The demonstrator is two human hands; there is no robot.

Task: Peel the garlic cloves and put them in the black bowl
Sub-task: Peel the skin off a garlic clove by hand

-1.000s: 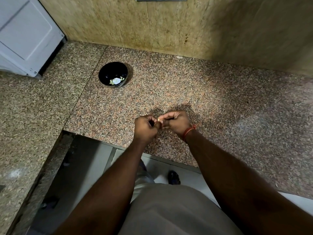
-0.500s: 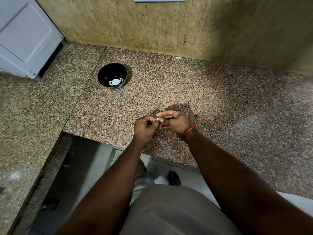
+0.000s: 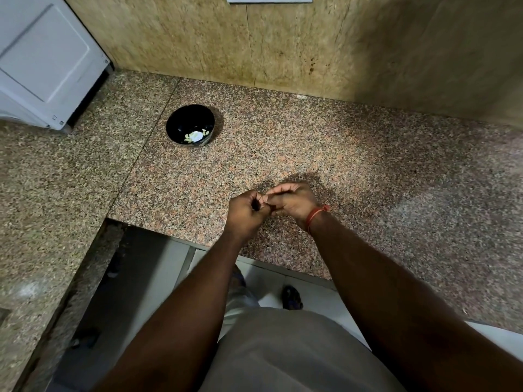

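Fingers (image 3: 256, 200) on the left hand (image 3: 244, 215) are curled in tight, and they meet the curled fingers of the right hand (image 3: 293, 203) just above the granite surface (image 3: 368, 171), near its front edge. Both sets are pinched together at the point where the hands touch, but whatever they're clamped on is too small and hidden to make out (can't tell if a garlic clove is in there, honestly). Both forearms reach forward from the bottom of the shot, and the right wrist has a red thread band (image 3: 315, 216) on it.

The black bowl (image 3: 190, 124) sits well apart from the hands, further back and to the left on the surface, close to a seam in the stone. Inside it there are a few pale peeled garlic cloves (image 3: 195, 136) lying at the bottom. A white appliance (image 3: 48, 60) stands in the far left corner, and a tan tiled wall (image 3: 311, 41) runs along the back. Nothing sits between the hands and the bowl.
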